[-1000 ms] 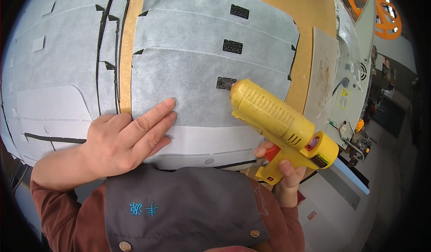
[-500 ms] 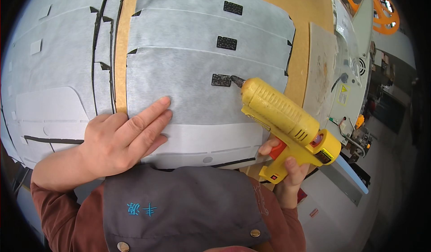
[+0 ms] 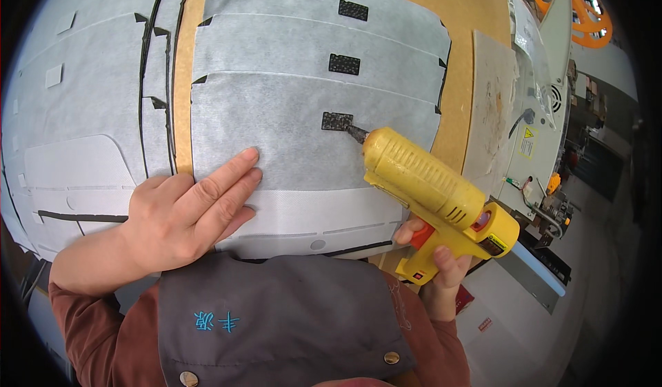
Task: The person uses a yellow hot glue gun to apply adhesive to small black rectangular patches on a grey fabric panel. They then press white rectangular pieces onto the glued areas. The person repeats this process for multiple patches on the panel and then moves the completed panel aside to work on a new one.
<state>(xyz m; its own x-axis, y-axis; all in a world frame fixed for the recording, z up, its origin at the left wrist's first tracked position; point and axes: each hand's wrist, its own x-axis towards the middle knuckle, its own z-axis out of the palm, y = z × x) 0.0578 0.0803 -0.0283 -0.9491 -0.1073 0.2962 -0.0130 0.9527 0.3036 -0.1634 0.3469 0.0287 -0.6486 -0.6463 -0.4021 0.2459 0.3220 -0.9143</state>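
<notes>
My right hand (image 3: 445, 259) is wrapped round the handle of a yellow glue gun (image 3: 424, 176), a finger at its red trigger. The dark nozzle meets the lower right corner of the nearest black textured patch (image 3: 337, 121). That patch lies on a layered stack of pale grey fabric sheets (image 3: 276, 121). Two similar patches, a middle one (image 3: 344, 64) and a far one (image 3: 353, 10), sit on the layers behind. Flat on the nearest sheet rests my left hand (image 3: 189, 211), fingers stretched out toward the right, holding nothing.
More pale sheets with black edging (image 3: 89, 104) cover the left side. Brown board (image 3: 458, 76) shows under the stack, with a stained flat panel (image 3: 489, 104) at its right. Beyond stand a pale machine (image 3: 534, 152) and an orange reel (image 3: 579, 7).
The glue gun has shifted slightly left and down, its nozzle tip moving from the patch's upper right to its lower right corner. My left hand stays almost still.
</notes>
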